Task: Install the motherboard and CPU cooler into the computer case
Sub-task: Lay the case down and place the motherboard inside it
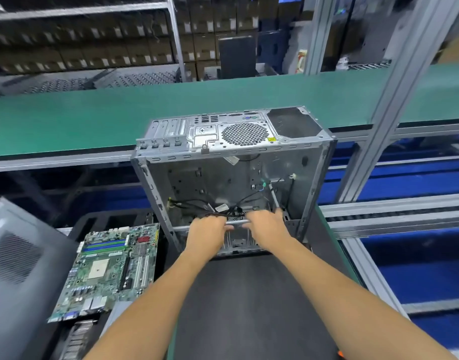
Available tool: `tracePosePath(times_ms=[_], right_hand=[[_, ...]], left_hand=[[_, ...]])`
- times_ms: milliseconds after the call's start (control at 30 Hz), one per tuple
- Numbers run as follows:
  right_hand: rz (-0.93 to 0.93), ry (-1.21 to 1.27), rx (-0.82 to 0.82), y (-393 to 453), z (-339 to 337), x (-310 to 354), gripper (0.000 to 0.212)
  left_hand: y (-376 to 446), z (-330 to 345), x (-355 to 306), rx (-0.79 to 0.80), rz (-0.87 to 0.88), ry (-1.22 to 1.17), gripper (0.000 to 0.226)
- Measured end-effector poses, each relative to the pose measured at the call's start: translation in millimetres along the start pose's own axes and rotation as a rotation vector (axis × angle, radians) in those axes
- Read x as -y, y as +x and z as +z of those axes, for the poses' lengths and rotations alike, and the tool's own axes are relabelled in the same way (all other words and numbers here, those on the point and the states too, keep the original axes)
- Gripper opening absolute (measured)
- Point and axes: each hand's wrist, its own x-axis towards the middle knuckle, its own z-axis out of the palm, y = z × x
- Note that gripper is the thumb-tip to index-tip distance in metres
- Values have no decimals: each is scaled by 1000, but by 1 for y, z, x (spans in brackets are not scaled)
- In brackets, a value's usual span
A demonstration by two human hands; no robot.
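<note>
Left hand [209, 229] and right hand [265, 222]: fingers curled over silver crossbar [237, 222] at near edge of open grey sheet-metal computer case [231, 178]; whether each fully wraps bar, cannot tell.

Loose black cables [197, 203] just beyond fingertips, some touching left knuckles.

Green rectangular motherboard [111, 268] outside case, well left of left hand, on black tray [98, 216].

Judged step: positioning case, clearing bay. Advice: keep cables away from standoffs before board goes in. CPU cooler not identifiable.
</note>
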Motion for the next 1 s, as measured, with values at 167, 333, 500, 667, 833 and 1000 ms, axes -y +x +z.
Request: tracePosePath(times_ms=[167,333,500,667,833,1000], right_hand=[[-25,5,-114,1,2,2,21],[-33,-6,-189,0,-7,12,21],[-29,9,-119,-13,-14,21,24],[-63,-18,-155,-31,-20,33,24],[-81,48,-166,-39,-24,42,28],[-113,67,-172,-39,-33,49,19]], left_hand=[[1,-3,-1,6,-6,46,26],[-1,-21,5,-46,-6,0,26],[-17,-31,7,-38,-8,-16,29],[-36,-44,8,-208,-20,-59,48],[-45,-58,11,-269,35,69,37],[-49,-64,16,-270,-2,229,24]])
